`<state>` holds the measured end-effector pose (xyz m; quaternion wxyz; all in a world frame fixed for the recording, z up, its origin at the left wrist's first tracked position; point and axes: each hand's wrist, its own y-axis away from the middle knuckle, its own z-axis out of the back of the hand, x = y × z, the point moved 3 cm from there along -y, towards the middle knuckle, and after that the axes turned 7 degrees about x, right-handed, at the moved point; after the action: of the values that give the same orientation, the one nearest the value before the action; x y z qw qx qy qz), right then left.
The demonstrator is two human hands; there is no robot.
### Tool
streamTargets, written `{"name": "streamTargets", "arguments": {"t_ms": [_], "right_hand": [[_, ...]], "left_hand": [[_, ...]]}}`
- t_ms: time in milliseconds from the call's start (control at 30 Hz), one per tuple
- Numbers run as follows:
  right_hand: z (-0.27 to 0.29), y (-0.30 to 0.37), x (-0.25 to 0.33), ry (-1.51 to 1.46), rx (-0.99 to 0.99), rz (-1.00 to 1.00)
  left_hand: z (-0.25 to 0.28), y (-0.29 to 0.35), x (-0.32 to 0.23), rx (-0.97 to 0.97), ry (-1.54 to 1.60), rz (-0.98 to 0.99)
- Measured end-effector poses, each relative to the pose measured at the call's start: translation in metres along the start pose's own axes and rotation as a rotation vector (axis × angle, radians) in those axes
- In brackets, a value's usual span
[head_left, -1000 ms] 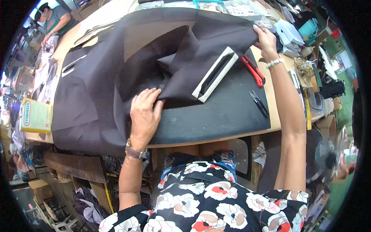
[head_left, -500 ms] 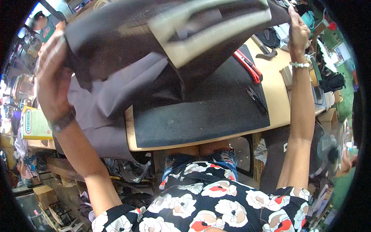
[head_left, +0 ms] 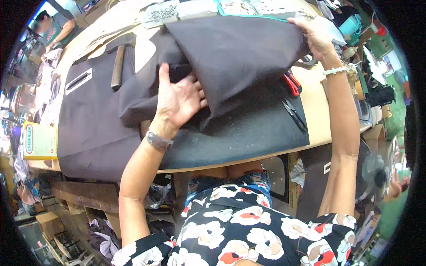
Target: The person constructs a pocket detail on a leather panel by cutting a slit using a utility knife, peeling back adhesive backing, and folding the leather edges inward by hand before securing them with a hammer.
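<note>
A large dark brown fabric piece (head_left: 239, 53), soft and folded over, is raised above the table. At its upper right corner my right hand (head_left: 316, 37) pinches the edge, the arm stretched forward. My left hand (head_left: 179, 99) is at the fold's left edge, palm turned up and thumb apart, its fingertips partly tucked under the fabric. Beneath lies a black mat (head_left: 239, 144). Small black snips (head_left: 293, 116) and a red utility knife (head_left: 292, 84), partly covered, rest at its right side.
Left on the table, a dark panel (head_left: 95, 128) carries a pale slotted strip (head_left: 79, 80) and a wooden-handled hammer (head_left: 118, 66). Trays of small metal parts (head_left: 160, 13) line the far side. A yellow-green tin (head_left: 40, 141) stands at the left edge. Another person (head_left: 60, 29) is far left.
The fabric piece has come down and swung over, so its pale slotted part no longer shows. My left hand has moved right and inward; the panel and hammer at left are now uncovered.
</note>
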<state>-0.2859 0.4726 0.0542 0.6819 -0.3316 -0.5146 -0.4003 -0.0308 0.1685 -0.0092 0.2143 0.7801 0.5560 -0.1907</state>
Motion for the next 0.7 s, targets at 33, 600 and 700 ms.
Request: {"name": "streamTargets", "arguments": {"t_ms": [33, 600, 700], "right_hand": [[-0.008, 0.010, 0.004, -0.050, 0.065, -0.023], [0.064, 0.055, 0.013, -0.043, -0.037, -0.056], [0.129, 0.013, -0.003, -0.046, -0.102, -0.059]], "left_hand": [[0.003, -0.007, -0.005, -0.028, -0.036, -0.097], [0.017, -0.078, -0.121, -0.077, -0.581, -0.431], [0.036, -0.099, -0.225, -0.033, -0.759, -0.372]]}}
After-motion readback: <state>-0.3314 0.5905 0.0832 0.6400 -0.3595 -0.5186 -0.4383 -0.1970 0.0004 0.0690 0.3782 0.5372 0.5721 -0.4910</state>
